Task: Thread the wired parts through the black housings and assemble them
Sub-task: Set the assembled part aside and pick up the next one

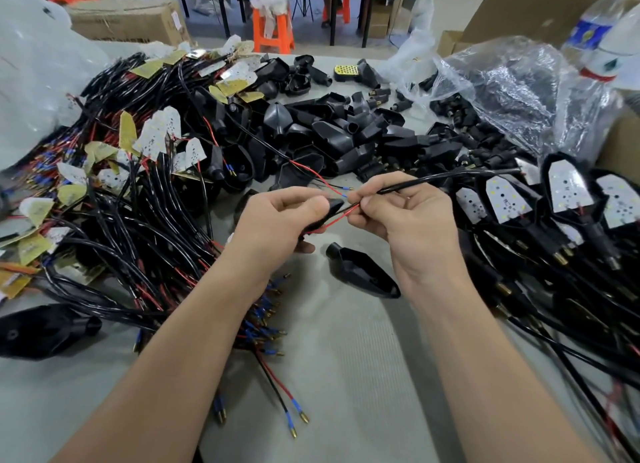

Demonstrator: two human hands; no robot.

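- Desk (346, 376): pale grey, finely ribbed surface, crowded with parts on the left, the far side and the right. A bare strip runs down the middle between the forearms.
- Room: beyond the far edge stand an orange stool (273, 29), a cardboard box (128, 19) and dark table legs on a grey floor.
- Clear bag (519, 78): crumpled at the far right. Small black parts lie inside it and at its mouth.
- Water bottle (602, 36): at the far right, just behind the clear bag.
- White bag (34, 64): far left. Its contents cannot be told.
- Pile of housings (329, 130): loose black shells heaped in the middle of the far side.
- Wired parts (138, 202): heap on the left. Black cables with red leads, white and yellow boards, and blue-sleeved brass tips.
- Finished units (568, 195): on the right, white boards seated in black shells, side by side.
- Left hand (277, 220): fingers curled round the held housing (332, 208), above the centre of the desk.
- Right hand (405, 216): thumb and forefinger pinch the red wire (343, 214) just beside the narrow end of the held housing. A black cable (433, 182) runs from this hand toward the right.
- Loose housing (363, 272): lies on the desk below the right hand, open side up.
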